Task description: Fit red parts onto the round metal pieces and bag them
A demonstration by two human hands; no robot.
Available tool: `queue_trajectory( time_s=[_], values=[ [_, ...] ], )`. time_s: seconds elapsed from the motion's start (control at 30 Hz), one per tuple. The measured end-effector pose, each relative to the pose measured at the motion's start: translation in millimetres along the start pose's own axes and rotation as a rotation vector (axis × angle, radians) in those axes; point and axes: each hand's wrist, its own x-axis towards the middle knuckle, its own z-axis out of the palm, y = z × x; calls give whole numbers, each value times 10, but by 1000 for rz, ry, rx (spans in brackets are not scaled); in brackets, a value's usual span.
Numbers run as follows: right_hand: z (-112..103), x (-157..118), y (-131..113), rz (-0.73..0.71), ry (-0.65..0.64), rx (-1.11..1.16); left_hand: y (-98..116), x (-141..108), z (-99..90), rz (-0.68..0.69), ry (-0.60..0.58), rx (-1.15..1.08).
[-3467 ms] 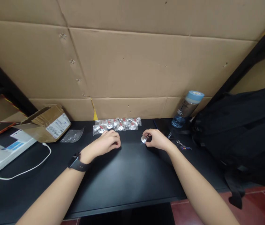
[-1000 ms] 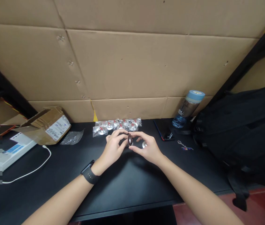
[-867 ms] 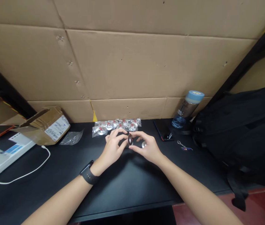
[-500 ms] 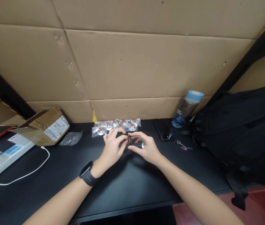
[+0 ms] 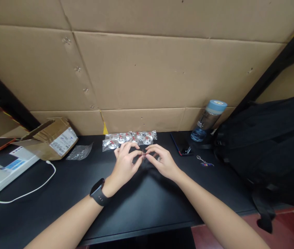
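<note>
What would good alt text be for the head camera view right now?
The left hand and right hand pinch a small disc, seen edge on, over a black table. Behind lie silvery discs in clear bags; an open cardboard box sits left, with a phone, bottle and black backpack on the right.

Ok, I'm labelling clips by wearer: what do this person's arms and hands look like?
Neither the left hand nor the right hand is gloved, and no sleeves show. A black watch with a dark face and small strap holes circles the left wrist.
</note>
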Motion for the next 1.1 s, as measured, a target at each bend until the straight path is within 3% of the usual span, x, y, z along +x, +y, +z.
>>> queue_trajectory(
  time_s=[0.17, 0.4, 0.67, 0.77, 0.87, 0.93, 1.1],
  values=[
    [2, -6, 37, -9, -45, -117, -22, 1, 26, 36, -81, 5],
    [-16, -20, 66, -85, -129, -299, -30, 19, 27, -34, -126, -46],
    [-58, -10, 41, -101, -102, -317, -79, -24, 111, 47, -297, -45],
    [-84, -9, 73, -89, -144, -358, -227, 31, 33, 73, -338, -50],
    [-120, 8, 119, -65, -188, -360, -515, 104, -110, 79, -386, -31],
    [-174, 32, 156, -47, -192, -306, -723, 134, -202, 87, -479, -9],
    [-476, 79, 277, -34, -213, -296, -967, 135, -263, 98, -591, -25]
  ],
)
